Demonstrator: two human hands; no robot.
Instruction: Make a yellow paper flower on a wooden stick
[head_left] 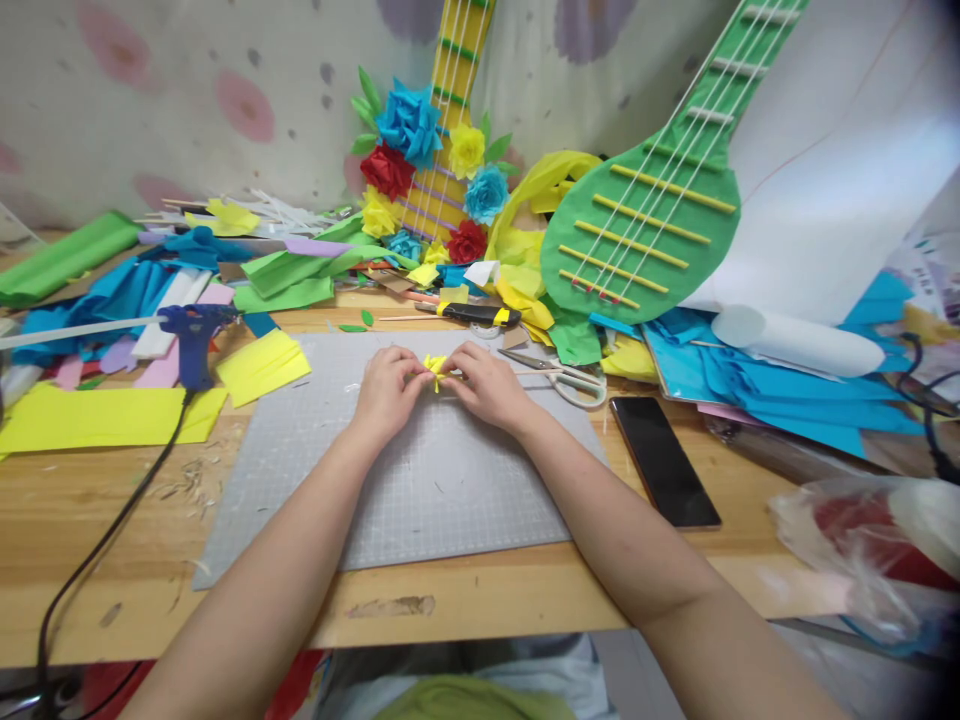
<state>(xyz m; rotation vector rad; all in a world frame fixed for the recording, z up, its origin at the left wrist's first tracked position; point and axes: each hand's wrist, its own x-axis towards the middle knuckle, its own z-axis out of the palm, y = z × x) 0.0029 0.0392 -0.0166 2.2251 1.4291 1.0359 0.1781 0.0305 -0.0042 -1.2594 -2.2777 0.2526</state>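
Note:
Between my two hands, over the upper part of the grey cutting mat, is a small yellow paper flower with ruffled petals. My left hand pinches its left side with thumb and fingertips. From the other side, my right hand is closed on it, and a thin pale stick shows to the right of that hand. Whether the stick joins the flower is hidden by my fingers. Scissors with light handles lie just right of my right hand.
A blue glue gun with a cable stands at left near yellow paper sheets. A phone lies right of the mat. Behind are a utility knife, a green paper instrument, a flowered yellow one and blue paper.

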